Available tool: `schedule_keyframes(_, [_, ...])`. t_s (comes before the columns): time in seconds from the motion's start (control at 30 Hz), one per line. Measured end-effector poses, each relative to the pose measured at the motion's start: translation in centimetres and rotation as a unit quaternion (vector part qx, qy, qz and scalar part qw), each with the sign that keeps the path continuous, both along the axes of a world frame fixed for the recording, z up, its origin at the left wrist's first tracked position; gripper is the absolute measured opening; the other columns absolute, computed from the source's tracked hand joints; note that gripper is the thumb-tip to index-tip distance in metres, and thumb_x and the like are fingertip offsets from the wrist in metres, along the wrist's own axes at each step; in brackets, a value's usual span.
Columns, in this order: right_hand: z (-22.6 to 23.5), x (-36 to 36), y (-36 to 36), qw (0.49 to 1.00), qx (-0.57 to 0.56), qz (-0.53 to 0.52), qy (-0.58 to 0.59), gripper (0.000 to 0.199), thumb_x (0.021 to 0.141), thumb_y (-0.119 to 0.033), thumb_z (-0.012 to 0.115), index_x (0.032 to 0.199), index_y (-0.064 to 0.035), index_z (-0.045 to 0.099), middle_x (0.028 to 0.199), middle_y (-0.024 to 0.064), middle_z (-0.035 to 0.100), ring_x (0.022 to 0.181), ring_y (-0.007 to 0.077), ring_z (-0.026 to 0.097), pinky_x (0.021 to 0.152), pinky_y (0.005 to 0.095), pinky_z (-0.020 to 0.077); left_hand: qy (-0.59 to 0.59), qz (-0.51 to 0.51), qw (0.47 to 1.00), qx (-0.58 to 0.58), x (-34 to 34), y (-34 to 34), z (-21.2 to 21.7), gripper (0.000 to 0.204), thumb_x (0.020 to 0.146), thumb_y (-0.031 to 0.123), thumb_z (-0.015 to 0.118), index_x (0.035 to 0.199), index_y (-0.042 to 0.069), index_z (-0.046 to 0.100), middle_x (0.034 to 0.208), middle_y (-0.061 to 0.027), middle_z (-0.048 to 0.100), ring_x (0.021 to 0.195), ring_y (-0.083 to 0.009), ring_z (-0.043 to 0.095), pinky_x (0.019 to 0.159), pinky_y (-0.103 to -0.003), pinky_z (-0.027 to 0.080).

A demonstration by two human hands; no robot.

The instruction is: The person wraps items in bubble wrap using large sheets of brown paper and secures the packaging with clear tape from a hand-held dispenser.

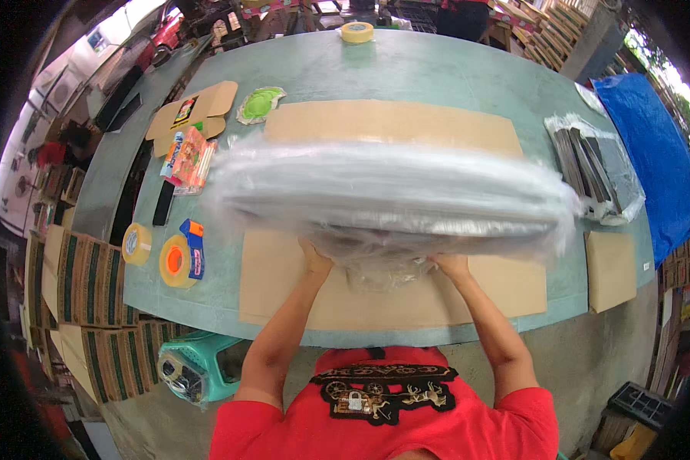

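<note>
Left grip (315,257) and right grip (452,265) hold the plastic-wrapped bundle (391,188) centre frame, by its lower edge — slippery wrap (387,274) could let it tip.

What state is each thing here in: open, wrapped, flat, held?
Long bundle: plastic-wrapped, held by left hand and right hand, blurred.
Large cardboard: flat, partly hidden.
Small carton: opened out.
Tape dispenser: loaded with tape.
Left tape roll: lying flat.
Far tape roll: lying flat.
Dark pieces: wrapped in clear plastic.
Blue tarp: draped, creased.
</note>
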State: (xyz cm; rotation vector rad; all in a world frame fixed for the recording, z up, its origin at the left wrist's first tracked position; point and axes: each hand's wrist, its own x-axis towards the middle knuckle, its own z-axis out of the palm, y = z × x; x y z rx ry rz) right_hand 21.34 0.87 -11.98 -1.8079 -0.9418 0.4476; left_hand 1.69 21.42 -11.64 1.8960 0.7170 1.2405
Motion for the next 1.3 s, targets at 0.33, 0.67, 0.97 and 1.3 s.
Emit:
schedule_keyframes(0.33, [0.0, 3.5, 3.0, 0.966, -0.218, -0.102, 0.098, 0.075, 0.067, -0.066, 0.055, 0.083, 0.0077, 0.060, 0.077, 0.0220, 0.061, 0.078, 0.0293, 0.061, 0.068, 0.0346, 0.0453, 0.324, 0.042, 0.936, -0.128, 2.5, 1.9, 0.5, 0.066, 0.089, 0.048, 0.027, 0.072, -0.009, 0.056, 0.072, -0.0296, 0.055, 0.072, -0.0456, 0.053, 0.069, -0.046, 0.042])
schedule_keyframes(0.67, [1.7, 13.4, -14.6, 0.879, -0.276, -0.316, -0.228, 0.040, 0.081, -0.034, 0.051, 0.074, 0.0043, 0.060, 0.061, 0.0191, 0.058, 0.064, 0.0328, 0.059, 0.062, 0.0396, 0.0459, 0.397, 0.045, 0.900, -0.171, 2.5, 2.6, -1.7, 0.072, 0.087, 0.055, 0.027, 0.073, -0.009, 0.058, 0.074, -0.0317, 0.055, 0.077, -0.0435, 0.056, 0.067, -0.049, 0.040])
schedule_keyframes(0.97, [0.0, 8.8, -25.7, 0.870, -0.336, -0.329, -0.144, 0.027, 0.076, -0.014, 0.055, 0.095, 0.0042, 0.059, 0.095, 0.0227, 0.054, 0.086, 0.0351, 0.053, 0.076, 0.0396, 0.0425, 0.395, 0.083, 0.909, -0.106, 3.5, 2.3, -1.6, 0.073, 0.086, 0.055, 0.030, 0.074, -0.012, 0.057, 0.075, -0.0336, 0.054, 0.079, -0.0462, 0.054, 0.070, -0.049, 0.039])
schedule_keyframes(1.3, [6.4, 9.2, -27.2, 0.907, -0.173, -0.382, 0.030, 0.014, 0.069, -0.012, 0.063, 0.076, -0.0004, 0.062, 0.061, 0.0035, 0.056, 0.054, 0.0116, 0.050, 0.051, 0.0267, 0.0422, 0.413, 0.043, 0.901, -0.122, 2.2, 2.6, -2.5, 0.074, 0.086, 0.056, 0.027, 0.069, -0.010, 0.057, 0.069, -0.0313, 0.055, 0.076, -0.0447, 0.056, 0.068, -0.049, 0.040])
